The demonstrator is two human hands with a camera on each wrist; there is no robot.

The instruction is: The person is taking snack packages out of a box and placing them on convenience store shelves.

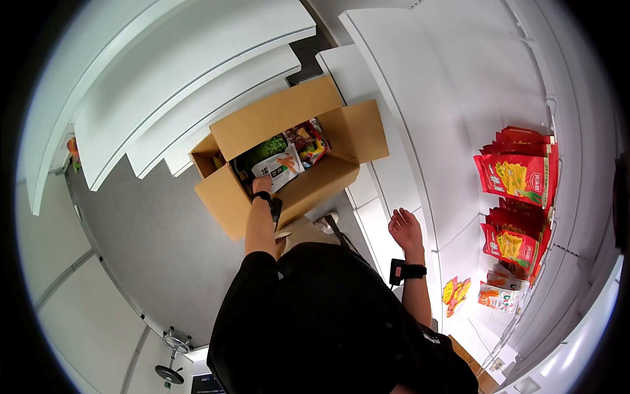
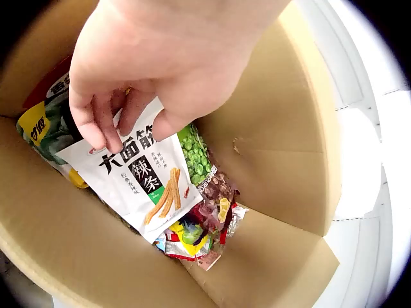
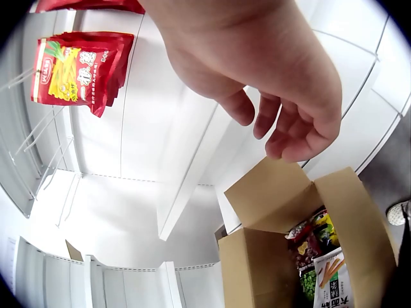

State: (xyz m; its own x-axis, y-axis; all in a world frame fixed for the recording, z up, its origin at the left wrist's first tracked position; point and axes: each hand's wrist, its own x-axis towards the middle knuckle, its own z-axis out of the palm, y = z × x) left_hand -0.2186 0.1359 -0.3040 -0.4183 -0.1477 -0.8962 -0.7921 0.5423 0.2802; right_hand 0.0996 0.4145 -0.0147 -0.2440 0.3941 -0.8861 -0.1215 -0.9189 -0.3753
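Observation:
Over the cardboard box (image 1: 247, 129), my left hand (image 1: 262, 184) pinches the top edge of a white bag of spicy strips (image 2: 140, 168), thumb and fingers curled at the edge. The bag's printed front, with orange sticks on it, faces up. Beneath it lie a green bag of peas (image 2: 195, 154), a dark red bag (image 2: 215, 196) and other colourful snack packs, partly covered. My right hand (image 1: 405, 231) hangs in the air beside the right-hand shelf, fingers loosely bent and holding nothing. In the right wrist view the same hand (image 3: 270, 83) is above the box.
Red snack bags (image 1: 514, 177) hang from hooks along the right shelving, with white bags (image 1: 500, 297) lower down. Small yellow-and-red packs (image 1: 455, 295) lie on a shelf. White shelf boards (image 1: 197, 72) stick out at the left. The box's flaps (image 1: 223, 200) are spread outward over the grey floor (image 1: 170, 230).

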